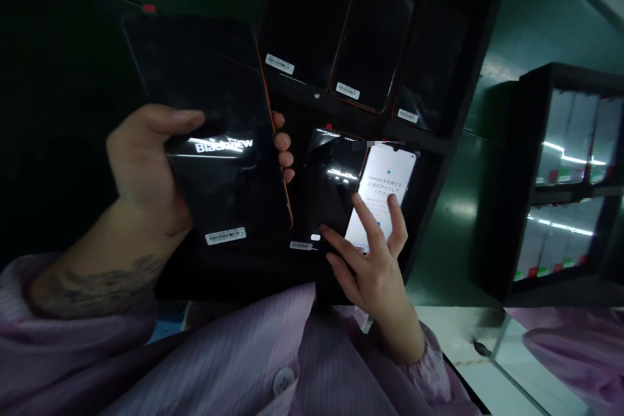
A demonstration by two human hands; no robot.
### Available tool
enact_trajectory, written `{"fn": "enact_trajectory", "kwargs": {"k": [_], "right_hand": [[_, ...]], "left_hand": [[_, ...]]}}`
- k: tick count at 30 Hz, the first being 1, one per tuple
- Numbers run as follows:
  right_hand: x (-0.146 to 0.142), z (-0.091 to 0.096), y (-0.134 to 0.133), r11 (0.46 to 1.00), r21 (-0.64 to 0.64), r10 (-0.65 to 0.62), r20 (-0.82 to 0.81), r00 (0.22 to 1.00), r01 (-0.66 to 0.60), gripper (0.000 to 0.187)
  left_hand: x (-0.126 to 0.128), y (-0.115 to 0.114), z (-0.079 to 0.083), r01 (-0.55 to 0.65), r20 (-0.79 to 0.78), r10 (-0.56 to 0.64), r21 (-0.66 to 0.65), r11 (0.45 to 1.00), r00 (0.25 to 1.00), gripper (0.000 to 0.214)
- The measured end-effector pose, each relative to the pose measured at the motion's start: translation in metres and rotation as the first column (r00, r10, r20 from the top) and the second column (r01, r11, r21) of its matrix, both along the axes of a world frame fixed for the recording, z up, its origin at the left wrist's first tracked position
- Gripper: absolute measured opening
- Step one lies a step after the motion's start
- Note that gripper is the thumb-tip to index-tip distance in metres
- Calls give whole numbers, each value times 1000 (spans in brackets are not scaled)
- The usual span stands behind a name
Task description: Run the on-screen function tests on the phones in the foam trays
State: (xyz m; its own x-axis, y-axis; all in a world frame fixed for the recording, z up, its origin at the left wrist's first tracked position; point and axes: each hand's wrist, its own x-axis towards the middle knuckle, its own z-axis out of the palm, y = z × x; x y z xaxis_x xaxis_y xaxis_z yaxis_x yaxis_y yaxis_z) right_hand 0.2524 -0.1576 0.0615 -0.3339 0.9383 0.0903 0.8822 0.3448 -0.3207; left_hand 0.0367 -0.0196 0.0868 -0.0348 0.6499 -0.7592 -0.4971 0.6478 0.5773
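My left hand [146, 162] grips a dark smartphone [219, 91] with an orange edge, its thumb on the screen and fingertips round the far side. The screen shows a "Blackview" logo, and a barcode sticker is near the bottom. Fingers spread, my right hand [377, 260] hovers over two phones in the black tray. Its index fingertip is at the lower part of a dark-screened phone [331, 188], by a small white patch; whether it touches cannot be told. Other fingers overlap a phone with a lit white screen [385, 175] bearing Japanese text.
A black tray [480, 32] holds the phones, several with dark screens and barcode stickers, such as the top-row phone [373, 32]. On the right of the green table [458, 208] stands another black tray [529, 130] of phones with red and green tabs. A purple sleeve [575, 351] is at lower right.
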Motion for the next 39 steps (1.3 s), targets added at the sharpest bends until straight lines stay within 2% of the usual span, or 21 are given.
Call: {"fn": "enact_trajectory", "kwargs": {"k": [5, 8, 12, 19, 21, 25, 31, 35, 39], "right_hand": [[-3, -3, 1, 999, 40, -26, -53, 998, 28, 24], [3, -1, 3, 998, 68, -3, -68, 998, 7, 26], [11, -1, 7, 994, 105, -28, -77, 997, 36, 29], [4, -5, 13, 994, 106, -28, -59, 998, 34, 27], [-1, -7, 13, 994, 88, -67, -34, 997, 70, 28], [-4, -11, 16, 980, 97, -174, 4, 985, 173, 41], [3, -8, 17, 982, 153, -105, -50, 993, 111, 40], [-2, -8, 16, 985, 140, -93, -48, 995, 99, 34], [-10, -11, 17, 987, 134, -86, -30, 996, 90, 32]], "left_hand": [[-4, -1, -5, -9, 64, 7, 35, 999, 998, 52], [-8, -2, -9, -11, 52, 10, 25, 1000, 999, 52], [-12, -4, -15, 2, 133, -6, 31, 1000, 991, 50], [-4, 0, -4, 41, 85, -53, 137, 990, 995, 55], [-2, 0, -3, 62, 69, -72, 141, 988, 995, 56], [-2, -3, -4, 45, 58, -53, 122, 991, 997, 58], [-6, -3, -8, 2, 117, -13, 91, 996, 993, 54], [-13, -10, -21, 53, 163, -87, 200, 978, 983, 53], [-19, -18, -32, 55, 104, -98, 352, 934, 990, 42]]}}
